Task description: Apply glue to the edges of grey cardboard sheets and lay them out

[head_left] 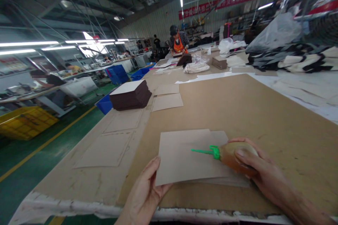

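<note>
My left hand (148,186) grips the left edge of a thin grey-beige cardboard sheet (182,158), its fingers beneath and its thumb along the side. Under that sheet more pieces of the same board show at the right and bottom. My right hand (261,168) is wrapped round a squeeze bottle (232,154) of amber-brown liquid, held on its side. The bottle's thin green nozzle (203,151) points left over the sheet. Whether the tip touches the board, I cannot tell.
A stack of dark-edged boards (130,95) stands on the table's left side. Beside it lie loose cardboard pieces (167,102), with more boards (105,149) nearer me. Fabric pieces (298,58) and plastic bags are piled at the back right. A person in an orange apron (179,44) stands at the far end.
</note>
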The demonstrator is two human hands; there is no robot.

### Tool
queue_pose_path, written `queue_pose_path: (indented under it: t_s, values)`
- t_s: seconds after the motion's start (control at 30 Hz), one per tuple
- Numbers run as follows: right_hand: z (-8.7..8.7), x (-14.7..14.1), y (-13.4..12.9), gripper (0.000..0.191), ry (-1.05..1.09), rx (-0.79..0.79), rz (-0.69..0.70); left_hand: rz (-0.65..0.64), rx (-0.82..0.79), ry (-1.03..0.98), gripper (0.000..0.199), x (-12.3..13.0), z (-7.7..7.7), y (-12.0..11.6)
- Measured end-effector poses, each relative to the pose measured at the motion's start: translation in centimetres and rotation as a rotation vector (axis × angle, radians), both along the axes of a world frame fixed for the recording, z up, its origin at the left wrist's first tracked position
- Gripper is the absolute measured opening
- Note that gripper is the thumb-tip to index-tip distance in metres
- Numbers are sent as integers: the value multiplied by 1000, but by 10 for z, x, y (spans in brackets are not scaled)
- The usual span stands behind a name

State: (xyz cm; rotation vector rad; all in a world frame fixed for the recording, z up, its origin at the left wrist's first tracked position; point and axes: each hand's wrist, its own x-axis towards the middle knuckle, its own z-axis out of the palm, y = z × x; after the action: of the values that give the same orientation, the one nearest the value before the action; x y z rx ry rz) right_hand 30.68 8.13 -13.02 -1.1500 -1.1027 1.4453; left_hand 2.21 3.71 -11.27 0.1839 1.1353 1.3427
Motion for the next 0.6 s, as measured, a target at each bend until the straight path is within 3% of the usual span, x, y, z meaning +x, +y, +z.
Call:
queue_pose_path:
  t_s: [0.2, 0.37, 0.6]
  values:
    - [-8, -19, 6, 42, 26, -39, -56, 90, 182, -152, 11, 14, 4, -6]
    - [-3, -18, 4, 42, 31, -44, -37, 26, 124, -72, 26, 36, -3, -11]
    - [-5, -16, 3, 40, 16, -45, 5, 134, 210, -86, 45, 65, -12, -23]
